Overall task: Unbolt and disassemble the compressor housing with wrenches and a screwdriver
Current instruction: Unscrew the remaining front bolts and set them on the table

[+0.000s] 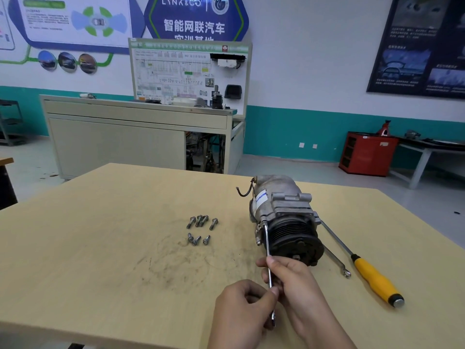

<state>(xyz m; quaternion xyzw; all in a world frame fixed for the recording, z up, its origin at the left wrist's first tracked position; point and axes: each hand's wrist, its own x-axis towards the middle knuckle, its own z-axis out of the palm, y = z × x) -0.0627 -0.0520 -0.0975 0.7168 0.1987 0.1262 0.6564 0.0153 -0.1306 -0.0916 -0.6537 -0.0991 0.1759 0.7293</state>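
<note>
Blue wall sign: read "LYNK&CO", then "智能网联汽车"; the line beneath was half hidden.
Training board: print was too blurred to read.
Compressor sticker: was unreadable.
Dark poster: text was illegible.

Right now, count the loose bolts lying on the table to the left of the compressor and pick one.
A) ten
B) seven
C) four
B: the loose bolts lie in a far row of four and a near row of three on the table, left of the compressor.
</note>
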